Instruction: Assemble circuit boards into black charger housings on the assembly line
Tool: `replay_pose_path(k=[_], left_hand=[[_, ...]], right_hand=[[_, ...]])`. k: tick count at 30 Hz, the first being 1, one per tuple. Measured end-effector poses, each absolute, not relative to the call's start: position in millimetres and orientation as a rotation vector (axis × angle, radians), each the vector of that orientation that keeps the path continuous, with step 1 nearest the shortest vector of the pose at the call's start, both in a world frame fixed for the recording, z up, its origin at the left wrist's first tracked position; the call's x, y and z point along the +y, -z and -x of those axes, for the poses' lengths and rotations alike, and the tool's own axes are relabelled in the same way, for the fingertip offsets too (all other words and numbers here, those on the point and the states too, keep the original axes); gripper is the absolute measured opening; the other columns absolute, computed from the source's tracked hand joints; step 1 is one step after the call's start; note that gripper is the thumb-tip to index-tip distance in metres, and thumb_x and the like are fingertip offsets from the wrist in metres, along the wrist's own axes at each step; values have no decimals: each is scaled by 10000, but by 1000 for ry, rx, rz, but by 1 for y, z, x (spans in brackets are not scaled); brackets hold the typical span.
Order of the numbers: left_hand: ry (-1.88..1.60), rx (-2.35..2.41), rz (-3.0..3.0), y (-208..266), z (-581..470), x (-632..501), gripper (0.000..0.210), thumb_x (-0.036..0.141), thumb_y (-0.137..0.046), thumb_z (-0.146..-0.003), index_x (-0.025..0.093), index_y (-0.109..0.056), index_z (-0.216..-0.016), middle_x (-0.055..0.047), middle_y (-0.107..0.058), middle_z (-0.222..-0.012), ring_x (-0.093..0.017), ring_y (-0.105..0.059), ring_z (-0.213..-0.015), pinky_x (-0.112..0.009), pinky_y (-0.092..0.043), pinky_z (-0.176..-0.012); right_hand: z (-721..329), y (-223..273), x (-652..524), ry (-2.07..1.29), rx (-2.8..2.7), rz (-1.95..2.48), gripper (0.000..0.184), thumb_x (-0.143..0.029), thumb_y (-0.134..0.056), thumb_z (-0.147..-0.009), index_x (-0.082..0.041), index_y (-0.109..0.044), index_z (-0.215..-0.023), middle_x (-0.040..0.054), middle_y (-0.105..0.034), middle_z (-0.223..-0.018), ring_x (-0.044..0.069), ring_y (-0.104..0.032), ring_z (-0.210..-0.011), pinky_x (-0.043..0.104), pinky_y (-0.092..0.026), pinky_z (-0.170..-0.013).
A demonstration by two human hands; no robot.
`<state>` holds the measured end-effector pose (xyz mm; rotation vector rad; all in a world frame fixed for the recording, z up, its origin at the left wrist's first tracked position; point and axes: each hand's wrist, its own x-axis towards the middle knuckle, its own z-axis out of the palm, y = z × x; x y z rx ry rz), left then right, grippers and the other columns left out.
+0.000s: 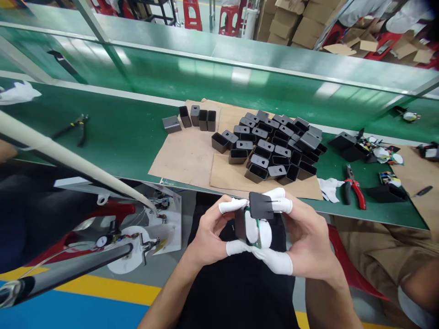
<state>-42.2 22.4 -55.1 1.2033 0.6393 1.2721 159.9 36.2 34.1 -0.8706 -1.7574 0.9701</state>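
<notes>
Over my lap, both hands hold a small electronic assembly between them. My left hand, with white finger cots on its fingertips, grips a black plastic housing from the left. My right hand, also wearing finger cots, pinches the inner part from the right. That part has a black flat end cap, a sliver of green circuit board and white rounded pads. It appears to sit partly at the housing's mouth; how deep is hidden. Several black housings stand and lie on the cardboard beyond my hands.
Red-handled pliers, a white cloth and loose electronic parts lie at right. Other pliers lie at left. A beige pole crosses the left side. People sit close on both sides.
</notes>
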Motion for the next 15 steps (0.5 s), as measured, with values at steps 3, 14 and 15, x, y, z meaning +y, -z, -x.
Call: replay_pose_path(k=[3, 14, 15], left_hand=[[-1274, 639, -1201, 55, 42, 22, 799, 350, -1038, -659, 247, -721, -1386, -111, -655, -1229, -250, -696, -1118, -367, -649, -996], [-1309, 597, -1164, 69, 33, 19, 831, 442, -1039, -639, 222, -697, -1363, -136, -690, -1263, -285, -702, -1158, -393, -641, -987], [-1312, 596, -1161, 70, 32, 19, 834, 443, -1040, -636, 222, -696, -1364, -137, -686, -1266, -283, -701, -1155, -393, -641, -989]], right_hand=[[-161, -35, 37, -977, -1778, 888, 558, -196, -933, -711, -270, -739, -1229, 78, -694, -1144, 277, -670, -976, 425, -615, -811], [-162, -41, 37, -1048, -1823, 1002, 563, -179, -922, -696, -269, -708, -1209, 46, -684, -1117, 249, -641, -958, 395, -580, -839], [-161, -40, 38, -1041, -1817, 1006, 582, -176, -923, -690, -270, -707, -1222, 45, -687, -1121, 249, -645, -964, 396, -586, -850]])
